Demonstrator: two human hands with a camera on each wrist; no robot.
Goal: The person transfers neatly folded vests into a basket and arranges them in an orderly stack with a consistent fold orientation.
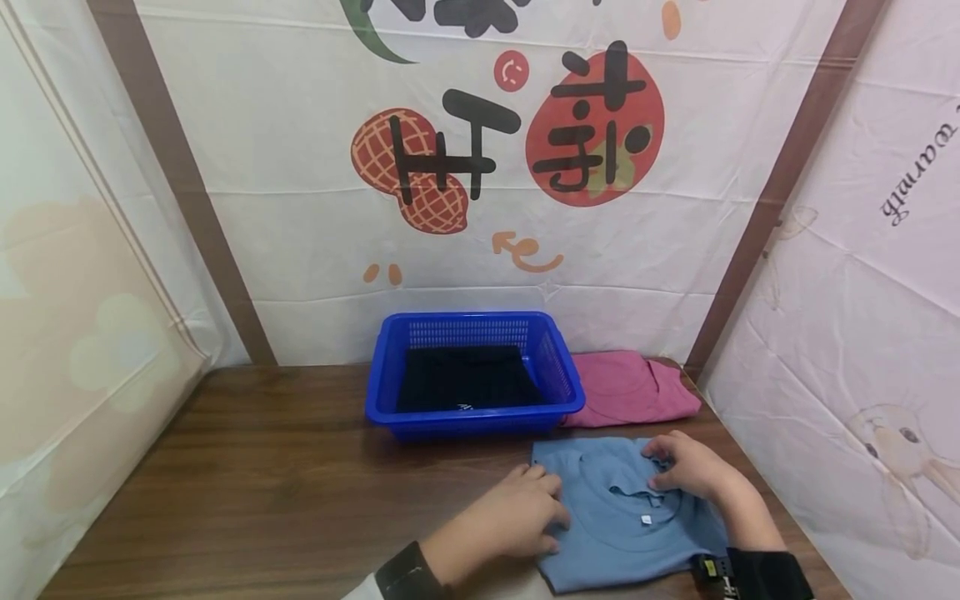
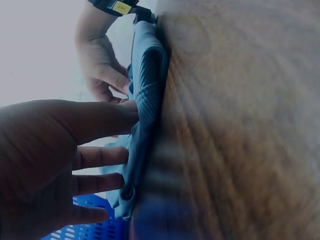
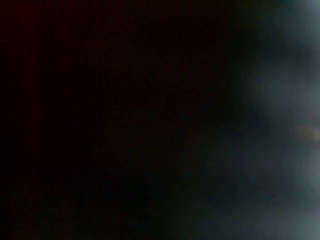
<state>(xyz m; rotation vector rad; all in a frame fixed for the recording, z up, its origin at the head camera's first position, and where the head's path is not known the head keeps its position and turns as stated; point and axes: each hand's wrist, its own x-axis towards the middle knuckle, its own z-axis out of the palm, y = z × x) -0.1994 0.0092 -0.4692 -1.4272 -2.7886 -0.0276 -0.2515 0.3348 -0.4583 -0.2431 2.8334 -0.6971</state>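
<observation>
A folded light-blue T-shirt (image 1: 615, 533) lies flat on the table, its collar and small white label facing up. My left hand (image 1: 521, 512) rests at the shirt's left edge. In the left wrist view, the fingers of that left hand (image 2: 55, 155) are spread and fairly straight, with thumb and fingertips against the side of the blue shirt (image 2: 147, 95). Over the shirt's upper right part is my right hand (image 1: 693, 467), its thumb and fingers apart on the fabric beside the collar. The right wrist view is nearly black.
Behind the shirt stands a blue plastic basket (image 1: 472, 421) with a folded black garment (image 1: 465, 379) inside. A folded pink garment (image 1: 626, 387) lies right of the basket. Printed cloth walls (image 1: 300, 208) enclose the wooden table (image 1: 262, 475) at the back and sides.
</observation>
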